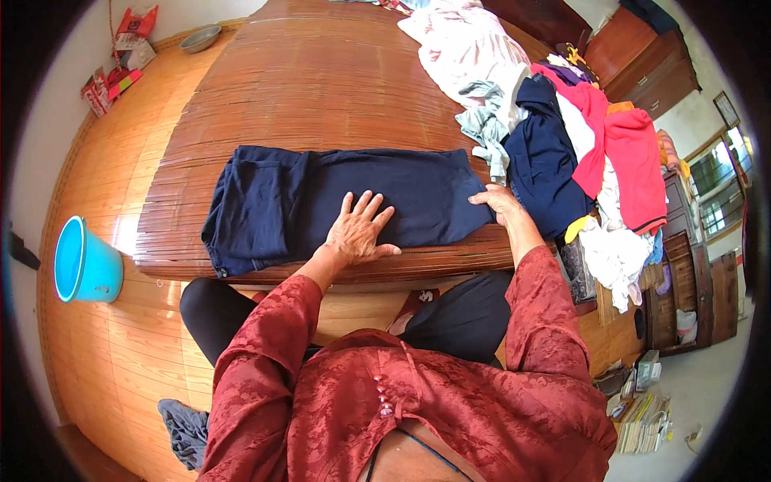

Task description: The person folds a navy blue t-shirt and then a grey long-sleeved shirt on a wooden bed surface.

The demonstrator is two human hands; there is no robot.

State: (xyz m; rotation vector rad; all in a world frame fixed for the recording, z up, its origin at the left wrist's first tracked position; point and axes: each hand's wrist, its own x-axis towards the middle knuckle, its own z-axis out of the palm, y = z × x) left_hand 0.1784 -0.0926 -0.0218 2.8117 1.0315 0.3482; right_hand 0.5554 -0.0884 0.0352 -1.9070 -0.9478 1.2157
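A pair of dark navy trousers (393, 189) lies folded lengthwise across the near edge of a brown slatted mat (265, 88). Its left part is doubled over in a thicker, creased layer. My left hand (359, 231) rests flat on the middle of the cloth, fingers spread and thumb pointing right. At the right end, my right hand (499, 204) pinches the hem, the thumb on top and the other fingers partly hidden.
Just right of the trousers lies a heap of clothes, with a navy garment (542, 153), a red one (630, 169) and a pale pink cloth (462, 44). A blue bucket (100, 265) stands on the floor at left. Grey cloth (185, 430) lies at lower left.
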